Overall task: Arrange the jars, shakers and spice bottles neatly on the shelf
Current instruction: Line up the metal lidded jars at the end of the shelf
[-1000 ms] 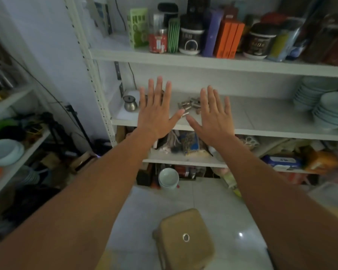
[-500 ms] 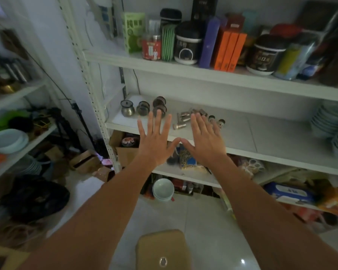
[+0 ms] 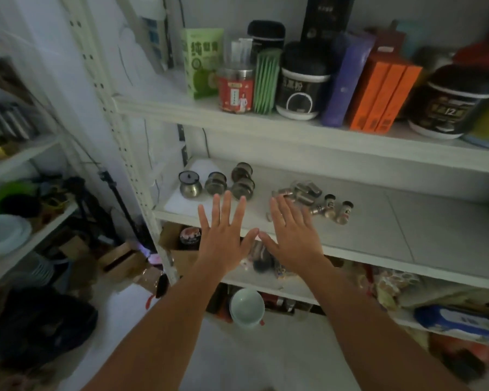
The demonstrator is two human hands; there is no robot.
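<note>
On the white middle shelf point(image 3: 378, 221) a small metal pot with a dark lid point(image 3: 190, 184) stands at the far left. Beside it lie three round glass jars point(image 3: 239, 182) on their sides. Right of those, a heap of small metal spice bottles point(image 3: 305, 191) and two little shakers point(image 3: 338, 210) lie tipped over. My left hand point(image 3: 223, 238) is flat, fingers spread, in front of the shelf edge below the jars. My right hand point(image 3: 292, 235) is spread alike, its fingertips over the spice bottles' left end. Both hold nothing.
The shelf above carries boxes, a red tin point(image 3: 235, 90) and dark tubs point(image 3: 301, 86). Below are bags, packets and a pale bowl point(image 3: 247, 307). A side rack at the left holds bowls point(image 3: 3, 235). Dark bags point(image 3: 40, 328) lie on the floor.
The view has moved closer and tilted up, so the shelf fills more of the frame. Both spread hands now sit lower against the shelf, uncovering the jars and bottles; the stool has left view.
</note>
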